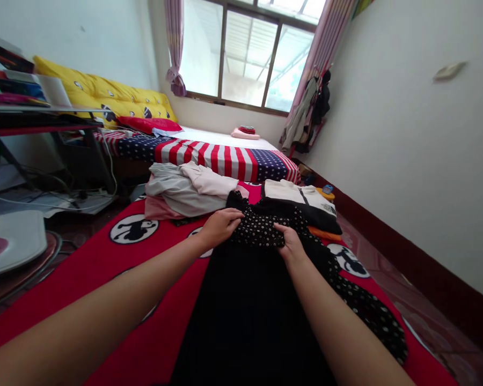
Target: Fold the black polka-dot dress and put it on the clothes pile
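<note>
A black garment with small white dots (257,228) lies on a red bedspread (145,295) in front of me. Its plain black part (253,316) stretches down toward my body. One dotted sleeve is gathered across the upper part; the other dotted sleeve (370,305) trails to the lower right. My left hand (220,226) grips the left side of the gathered dotted cloth, fingers together. At its right side, my right hand (290,244) holds the cloth, thumb on top and fingers partly hidden underneath.
Grey and pale pink clothes (185,187) are heaped beyond my left hand. A folded white and black jacket (306,201) lies beyond my right hand. Farther back stands a bed with a flag-patterned cover (217,155). A white chair (16,238) and a cluttered desk (44,115) are at left.
</note>
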Demonstrator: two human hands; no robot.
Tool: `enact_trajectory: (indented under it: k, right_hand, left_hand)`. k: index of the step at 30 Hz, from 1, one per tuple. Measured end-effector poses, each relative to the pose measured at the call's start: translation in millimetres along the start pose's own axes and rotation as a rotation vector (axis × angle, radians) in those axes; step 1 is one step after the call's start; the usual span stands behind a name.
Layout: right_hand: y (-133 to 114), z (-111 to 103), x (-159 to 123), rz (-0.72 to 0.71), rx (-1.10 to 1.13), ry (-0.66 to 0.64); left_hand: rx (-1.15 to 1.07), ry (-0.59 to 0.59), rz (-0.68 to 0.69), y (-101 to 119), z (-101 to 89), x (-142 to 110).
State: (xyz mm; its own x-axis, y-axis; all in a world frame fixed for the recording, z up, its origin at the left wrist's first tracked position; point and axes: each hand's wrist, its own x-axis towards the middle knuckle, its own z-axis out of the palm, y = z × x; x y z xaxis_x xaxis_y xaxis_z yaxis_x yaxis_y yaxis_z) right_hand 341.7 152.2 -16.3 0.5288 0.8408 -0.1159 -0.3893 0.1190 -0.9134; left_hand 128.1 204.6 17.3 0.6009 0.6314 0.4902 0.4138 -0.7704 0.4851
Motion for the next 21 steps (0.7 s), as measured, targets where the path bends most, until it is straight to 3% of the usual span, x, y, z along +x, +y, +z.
enact_trajectory:
  k: [2,4,6,8,10,12,14,16,19,21]
  right_hand:
    - [-2,-1,7,-0.069,-0.067,0.047]
    - [-6,-4,10,-0.148,-0.147,0.115]
    - [-10,-8,5,-0.287,-0.292,0.17]
    - [-11,-8,-5,-0.54,-0.578,0.145]
    - [-7,-4,-17,-0.802,-0.938,0.032]
    - [1,3,-27,-0.923,-1.228,-0.114]
    - [10,8,-31,-0.896,-1.444,-0.234]
    - [18,10,-30,-0.784,-1.595,-0.309]
    - [23,8,-24,-0.623,-1.684,-0.323]
    - [23,8,-22,-0.588,-1.694,-0.308]
  left_hand:
    - [0.1,-0.129,0.049,-4,6.9,-5]
    - [0.202,-0.276,-0.012,-8,15.7,-10]
    - [0.282,-0.346,-0.115,-10,25.0,-16]
    - [0.367,-0.332,-0.171,-7,32.4,-20]
    - [0.459,-0.267,-0.164,2,36.8,-21]
    - [0.503,-0.193,-0.103,13,39.6,-21]
    - [0.479,-0.146,-0.047,20,43.1,-20]
    - [0.44,-0.155,-0.073,20,48.4,-21]
    - [0.44,-0.183,-0.173,12,57.3,-25]
    - [0.456,-0.189,-0.193,8,61.1,-27]
